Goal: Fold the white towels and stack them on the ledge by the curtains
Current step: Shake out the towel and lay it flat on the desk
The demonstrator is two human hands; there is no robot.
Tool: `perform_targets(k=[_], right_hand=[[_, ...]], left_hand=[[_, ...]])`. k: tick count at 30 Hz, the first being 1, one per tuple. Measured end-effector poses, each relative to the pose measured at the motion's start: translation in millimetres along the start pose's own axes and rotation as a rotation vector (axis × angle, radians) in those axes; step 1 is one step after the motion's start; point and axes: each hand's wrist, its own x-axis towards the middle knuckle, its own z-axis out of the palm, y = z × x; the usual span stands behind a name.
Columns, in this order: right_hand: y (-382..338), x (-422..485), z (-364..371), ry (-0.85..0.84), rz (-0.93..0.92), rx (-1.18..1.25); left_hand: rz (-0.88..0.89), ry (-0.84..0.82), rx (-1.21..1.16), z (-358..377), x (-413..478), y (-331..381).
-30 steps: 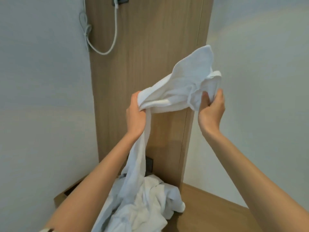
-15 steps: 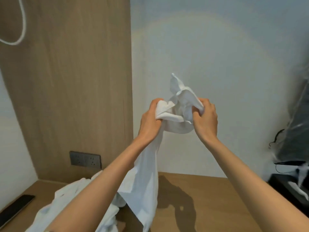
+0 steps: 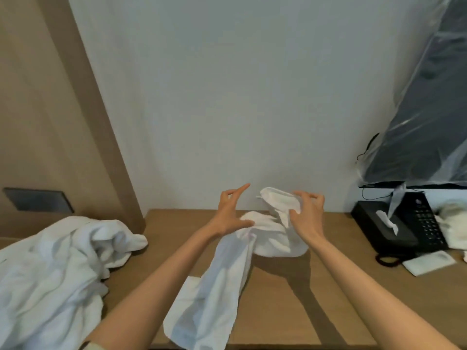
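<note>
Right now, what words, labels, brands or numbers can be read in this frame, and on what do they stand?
None can be read.
Black telephone keypad: marks on the keys, too blurred to read.
White card beside it: blurred, nothing legible.
White towel: no label shows.
</note>
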Motion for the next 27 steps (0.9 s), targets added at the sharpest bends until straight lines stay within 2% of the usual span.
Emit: perform_targets(k=[3,7,10,14,16,18,22,25,27], right_hand=[[51,0,15,-0.160,0.058,-0.173],[87,-7,44,-0.547,-0.074,-0.189],[97,-20,69,-0.747,-0.158,-0.203],[96,-37,113,-0.914,-0.336,-0.300],[92,-44,131,-0.966,-0.453,-0.424],[88,-47,144,-0.940,-0.527,-0.530],[82,-45,154,-0.879,-0.683,-0.720],[65,-34,156,-1.014,-0.614,-0.733],[49,-28,160,-1.006,-0.511,-0.602]], left_hand=[[-0.090,0.028,0.015,33,-11,-26],[-0.248,0.102,0.113,56,-45,-67],[-0.341,0.003,0.330,59,-78,-102],[-0.540,-0.059,0.390,54,-115,-140],[-0.601,-0.109,0.430,53,-126,-155],[-0.620,-0.132,0.431,51,-130,-168],[-0.637,-0.062,0.454,43,-124,-184],[-0.565,-0.038,0.452,31,-109,-188],[-0.489,0.036,0.384,21,-92,-186]])
